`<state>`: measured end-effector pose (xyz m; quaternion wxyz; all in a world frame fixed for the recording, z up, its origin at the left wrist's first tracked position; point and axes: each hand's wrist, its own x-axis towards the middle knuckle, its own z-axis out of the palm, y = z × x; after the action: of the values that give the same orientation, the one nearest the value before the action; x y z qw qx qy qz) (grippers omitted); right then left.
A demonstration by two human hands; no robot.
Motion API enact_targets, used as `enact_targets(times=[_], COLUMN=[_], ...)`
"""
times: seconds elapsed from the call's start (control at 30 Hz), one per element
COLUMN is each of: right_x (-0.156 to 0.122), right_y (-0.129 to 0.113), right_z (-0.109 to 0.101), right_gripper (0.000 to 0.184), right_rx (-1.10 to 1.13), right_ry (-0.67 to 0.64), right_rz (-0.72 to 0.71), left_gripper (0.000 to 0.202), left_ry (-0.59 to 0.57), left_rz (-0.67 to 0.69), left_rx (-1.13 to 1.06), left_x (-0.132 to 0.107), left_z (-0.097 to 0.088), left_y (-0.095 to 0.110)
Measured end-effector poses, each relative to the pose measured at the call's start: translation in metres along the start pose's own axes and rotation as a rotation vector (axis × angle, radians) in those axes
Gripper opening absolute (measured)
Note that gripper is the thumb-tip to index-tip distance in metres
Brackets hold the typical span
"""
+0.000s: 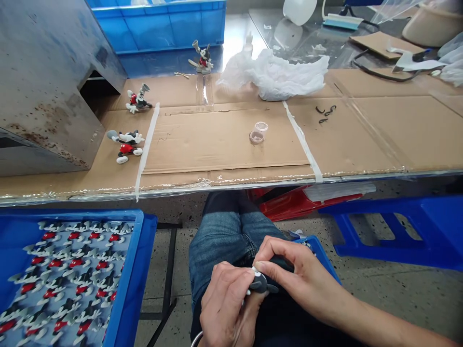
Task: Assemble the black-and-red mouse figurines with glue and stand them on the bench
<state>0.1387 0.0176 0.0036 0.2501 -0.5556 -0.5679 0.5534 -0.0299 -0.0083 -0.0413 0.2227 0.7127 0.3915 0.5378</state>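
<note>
Hands curl almost shut over the person's jeans [217,246]: the left hand [224,303] and the right hand [300,270] both pinch a small black toy mouse [262,283]. Far off lies a long cardboard sheet [217,144] with toy mice [126,147] and a tiny clear cup [257,132] on it. Near on the left sits a blue tray [125,270] full of more mice.

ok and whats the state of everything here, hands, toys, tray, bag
toy mouse, held over the lap
left hand, pinching it
right hand, gripping it
blue tray, full of toy mice in rows
near cardboard toy mouse, lying down
far toy mouse, upright
plastic bag, crumpled
small tub, lid off
</note>
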Motion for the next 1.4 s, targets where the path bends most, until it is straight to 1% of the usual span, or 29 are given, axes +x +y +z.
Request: enact_targets(times=[0.1,0.2,0.27,0.33,0.47,0.53,0.63,0.77,0.87,0.97,1.0,1.07,1.1,1.13,1.17,1.2,1.23,1.27,1.3,1.33,1.4], right_x=[0.002,0.006,0.008,0.009,0.006,0.006,0.007,0.007,0.005,0.003,0.002,0.003,0.004,0.005,0.006,0.007,0.008,0.008,0.009,0.009,0.010], right_y=[0.001,-0.003,-0.005,-0.007,-0.005,-0.003,-0.001,-0.001,-0.003,-0.003,-0.002,0.000,0.000,0.001,0.001,0.000,-0.001,-0.002,-0.003,-0.004,-0.005], right_z=[0.002,0.000,-0.003,-0.006,-0.008,-0.008,-0.008,-0.009,-0.009,-0.007,-0.006,-0.005,-0.005,-0.005,-0.005,-0.005,-0.006,-0.007,-0.007,-0.008,-0.008], right_gripper=[0.020,0.024,0.029,0.032,0.025,0.023,0.020,0.018,0.020,0.019,0.019,0.019,0.019,0.021,0.024,0.029,0.034,0.039,0.042,0.044,0.044], right_rx=[0.081,0.212,0.256,0.238,0.141,0.108,0.087,0.085,0.093,0.111,0.118,0.153,0.181,0.215,0.247,0.276,0.295,0.304,0.310,0.316,0.333], right_ry=[0.023,-0.009,-0.020,-0.002,0.009,0.003,-0.010,-0.034,-0.041,-0.043,-0.040,-0.034,-0.036,-0.039,-0.039,-0.035,-0.027,-0.019,-0.013,-0.013,-0.027], right_rz=[0.041,0.092,0.110,0.101,0.016,-0.017,-0.018,-0.005,-0.003,-0.012,-0.010,0.003,0.014,0.026,0.039,0.052,0.067,0.083,0.100,0.116,0.144], left_gripper=[0.027,0.031,0.034,0.036,0.037,0.037,0.037,0.034,0.031,0.031,0.032,0.035,0.035,0.033,0.029,0.025,0.022,0.022,0.027,0.031,0.036], left_ry=[0.005,0.009,0.008,-0.001,0.013,-0.010,-0.055,-0.034,0.024,0.087,0.093,0.071,0.057,0.046,0.050,0.074,0.116,0.166,0.207,0.241,0.259], left_rz=[-0.022,-0.047,-0.064,-0.082,-0.121,-0.099,-0.071,-0.111,-0.142,-0.134,-0.123,-0.082,-0.084,-0.124,-0.218,-0.367,-0.553,-0.740,-0.895,-1.018,-1.175], left_rx=[-0.005,-0.037,-0.059,-0.073,-0.064,-0.056,-0.066,-0.091,-0.150,-0.161,-0.143,-0.102,-0.093,-0.103,-0.127,-0.161,-0.206,-0.259,-0.321,-0.381,-0.490], left_x=[-0.002,-0.003,-0.003,-0.004,-0.005,-0.004,-0.004,-0.005,-0.009,-0.011,-0.012,-0.011,-0.010,-0.009,-0.008,-0.007,-0.006,-0.005,-0.004,-0.002,0.002], left_z=[0.001,0.000,-0.001,-0.001,0.000,-0.001,-0.003,0.000,0.005,0.009,0.009,0.007,0.006,0.004,0.003,0.003,0.002,0.002,0.002,0.002,0.002], left_y=[-0.002,-0.003,-0.004,-0.003,-0.003,-0.004,-0.006,-0.005,-0.003,-0.001,-0.001,-0.001,-0.001,-0.001,0.000,0.000,0.001,0.002,0.003,0.004,0.005])
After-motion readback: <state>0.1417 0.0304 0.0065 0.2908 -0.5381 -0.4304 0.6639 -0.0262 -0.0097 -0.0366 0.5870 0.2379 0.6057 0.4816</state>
